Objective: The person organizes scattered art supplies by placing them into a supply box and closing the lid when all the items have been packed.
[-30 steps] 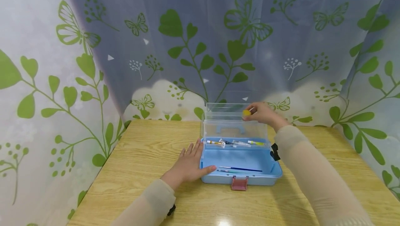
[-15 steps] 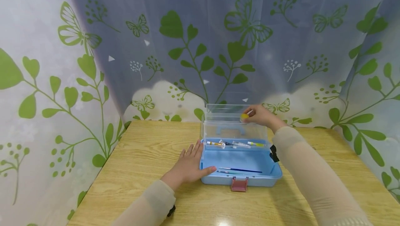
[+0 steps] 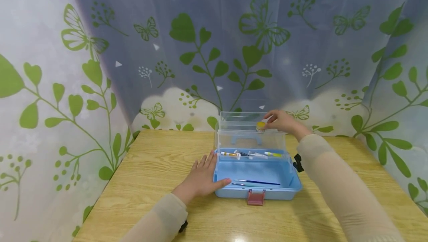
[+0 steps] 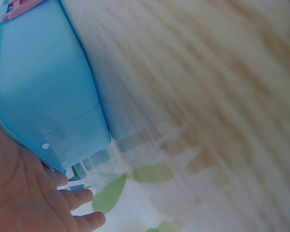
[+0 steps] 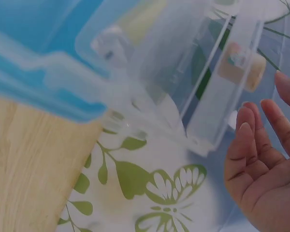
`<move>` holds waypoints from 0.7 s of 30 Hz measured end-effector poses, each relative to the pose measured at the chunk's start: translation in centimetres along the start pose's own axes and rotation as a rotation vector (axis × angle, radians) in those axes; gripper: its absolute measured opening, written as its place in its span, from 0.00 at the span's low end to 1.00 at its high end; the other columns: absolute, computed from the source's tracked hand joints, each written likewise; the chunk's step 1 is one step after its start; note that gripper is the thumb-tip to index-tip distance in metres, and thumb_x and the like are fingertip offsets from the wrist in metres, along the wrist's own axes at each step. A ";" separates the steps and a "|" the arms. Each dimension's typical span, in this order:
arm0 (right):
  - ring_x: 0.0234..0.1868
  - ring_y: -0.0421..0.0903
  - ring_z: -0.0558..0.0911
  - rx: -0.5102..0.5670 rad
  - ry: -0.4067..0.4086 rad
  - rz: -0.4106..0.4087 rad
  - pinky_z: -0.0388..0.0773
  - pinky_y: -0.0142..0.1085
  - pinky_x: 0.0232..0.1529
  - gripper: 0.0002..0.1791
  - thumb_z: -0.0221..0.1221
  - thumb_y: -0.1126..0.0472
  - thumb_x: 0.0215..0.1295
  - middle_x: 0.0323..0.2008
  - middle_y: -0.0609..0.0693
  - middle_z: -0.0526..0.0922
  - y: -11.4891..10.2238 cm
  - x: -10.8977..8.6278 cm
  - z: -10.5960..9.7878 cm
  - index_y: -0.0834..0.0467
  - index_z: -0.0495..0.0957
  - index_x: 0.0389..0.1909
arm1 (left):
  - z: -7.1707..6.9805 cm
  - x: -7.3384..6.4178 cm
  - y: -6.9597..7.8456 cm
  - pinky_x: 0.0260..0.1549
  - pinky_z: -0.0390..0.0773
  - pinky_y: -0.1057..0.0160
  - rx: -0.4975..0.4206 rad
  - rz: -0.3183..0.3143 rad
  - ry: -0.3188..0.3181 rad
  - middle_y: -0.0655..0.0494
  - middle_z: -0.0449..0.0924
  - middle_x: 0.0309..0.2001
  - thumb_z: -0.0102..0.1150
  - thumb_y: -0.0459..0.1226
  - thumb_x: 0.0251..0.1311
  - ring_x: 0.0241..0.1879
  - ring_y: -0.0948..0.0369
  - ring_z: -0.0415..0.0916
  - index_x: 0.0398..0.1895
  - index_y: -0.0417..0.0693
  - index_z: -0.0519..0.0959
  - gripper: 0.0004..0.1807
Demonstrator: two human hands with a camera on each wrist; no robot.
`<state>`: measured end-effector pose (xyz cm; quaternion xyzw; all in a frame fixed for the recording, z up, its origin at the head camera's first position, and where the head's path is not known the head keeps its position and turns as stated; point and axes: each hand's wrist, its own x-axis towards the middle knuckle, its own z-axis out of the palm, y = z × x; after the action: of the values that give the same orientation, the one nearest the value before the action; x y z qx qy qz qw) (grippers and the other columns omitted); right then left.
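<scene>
A small jar with a yellow lid (image 3: 260, 126) stands in the upper clear tray (image 3: 237, 125) of a light-blue plastic case (image 3: 230, 193). Beside the jar is my right hand (image 3: 282, 121); in the right wrist view its loosely bent fingers (image 5: 275, 125) are apart from the jar (image 5: 255, 72). My left hand (image 3: 200, 178) rests against the case's left side, fingers straight and thumb over the front left rim. Several paint tubes (image 3: 259, 154) lie in the lower clear tray. Two thin paintbrushes (image 3: 257, 181) lie on the case's bottom.
The case stands on a wood-grain table (image 3: 160, 160), with its pink latch (image 3: 256, 198) hanging down at the front. Its clear lid with a blue handle (image 3: 245, 138) is raised behind the trays. A leaf-and-butterfly curtain (image 3: 207, 48) hangs behind the table.
My right hand lowered the yellow-lidded jar into the upper tray, then let go and drew slightly right. The left hand stayed on the case.
</scene>
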<state>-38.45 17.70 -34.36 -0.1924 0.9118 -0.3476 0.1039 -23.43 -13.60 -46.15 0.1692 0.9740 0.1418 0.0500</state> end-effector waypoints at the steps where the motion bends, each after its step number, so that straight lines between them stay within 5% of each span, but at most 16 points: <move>1: 0.56 0.64 0.77 -0.003 0.001 -0.006 0.77 0.56 0.53 0.26 0.62 0.60 0.70 0.56 0.69 0.76 0.0 -0.2 -0.2 0.68 0.70 0.64 | 0.0 0.0 0.0 0.72 0.43 0.38 0.005 -0.002 -0.001 0.51 0.29 0.81 0.34 0.75 0.62 0.78 0.44 0.39 0.81 0.45 0.36 0.58; 21: 0.51 0.60 0.79 -0.056 0.036 -0.058 0.81 0.50 0.45 0.27 0.63 0.58 0.69 0.51 0.66 0.78 3.4 -5.0 -3.4 0.70 0.72 0.62 | -0.3 -0.4 0.2 0.72 0.44 0.39 -0.001 0.008 0.002 0.47 0.33 0.81 0.30 0.78 0.60 0.78 0.44 0.39 0.81 0.44 0.37 0.60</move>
<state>-35.94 24.18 -33.82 -0.2155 0.9168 -0.3284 0.0721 -23.06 -13.64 -45.80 0.1727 0.9734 0.1425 0.0485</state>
